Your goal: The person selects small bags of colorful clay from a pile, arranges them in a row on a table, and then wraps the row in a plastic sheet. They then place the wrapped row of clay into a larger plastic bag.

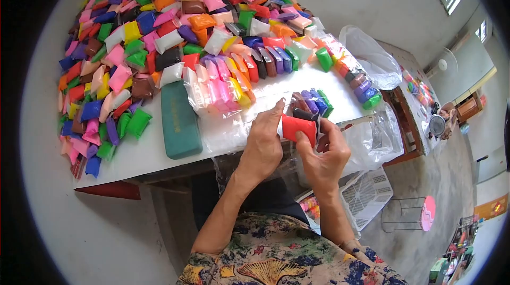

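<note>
1. R hand (325, 160) pinches red pkt (298, 128), thumb on its face; L hand (262, 144) is at the other end, can't tell how tight.
2. Pkt's held up nr front edge of table (127, 164), black pkt (304, 117) just behind.
3. Risk: slick film + loose pinch = pkt drops off the edge; too hard a squeeze might split wrap.
4. Long axis approx. side to side, R end dipping slightly, broad face up twd the person.

Bright window glare; edges bend, perhaps softly blurred.
</note>
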The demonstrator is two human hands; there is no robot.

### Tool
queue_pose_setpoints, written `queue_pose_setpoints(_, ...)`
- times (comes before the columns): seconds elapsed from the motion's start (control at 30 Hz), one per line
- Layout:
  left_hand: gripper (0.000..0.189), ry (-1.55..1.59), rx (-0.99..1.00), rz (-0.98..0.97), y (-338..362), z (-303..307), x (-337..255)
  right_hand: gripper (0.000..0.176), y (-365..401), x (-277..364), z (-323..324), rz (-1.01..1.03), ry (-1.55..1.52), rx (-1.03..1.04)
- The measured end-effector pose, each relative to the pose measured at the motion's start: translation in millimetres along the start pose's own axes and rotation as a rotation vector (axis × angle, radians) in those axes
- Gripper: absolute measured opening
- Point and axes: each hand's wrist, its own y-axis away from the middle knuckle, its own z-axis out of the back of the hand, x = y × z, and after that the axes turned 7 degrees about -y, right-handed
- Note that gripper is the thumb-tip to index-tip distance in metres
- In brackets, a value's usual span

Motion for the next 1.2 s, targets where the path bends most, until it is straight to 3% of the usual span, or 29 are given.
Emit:
queue_pose_setpoints(0.3, 0.050, -0.053, -0.077, 0.068, 0, -2, -4, 0.046, 7, -18, -36, 0.284, 0.190, -0.084)
queue_pose_setpoints(0.5, 0.053, -0.008, -0.022, 0.097, -2, -1, -6, 0.040, 7, -15, -42, 0.201, 0.254, -0.107)
queue_pose_setpoints(0.6, 0.052, -0.168, -0.052, 0.036, 2, -1, -10, 0.038, 7, -17, -45, 0.172, 0.275, -0.095)
queue_pose_setpoints(0.7, 0.045, -0.250, -0.189, 0.069, 10, -5, -13, 0.035, 6, -20, -48, 0.155, 0.283, -0.141)
queue_pose_setpoints(0.9, 0.028, -0.149, -0.178, 0.046, 6, -4, -8, 0.033, 6, -24, -53, 0.095, 0.301, -0.126)
queue_pose_setpoints(1.2, 0.034, -0.293, -0.147, 0.040, 5, -7, -9, 0.026, 5, -26, -45, 0.118, 0.258, -0.059)
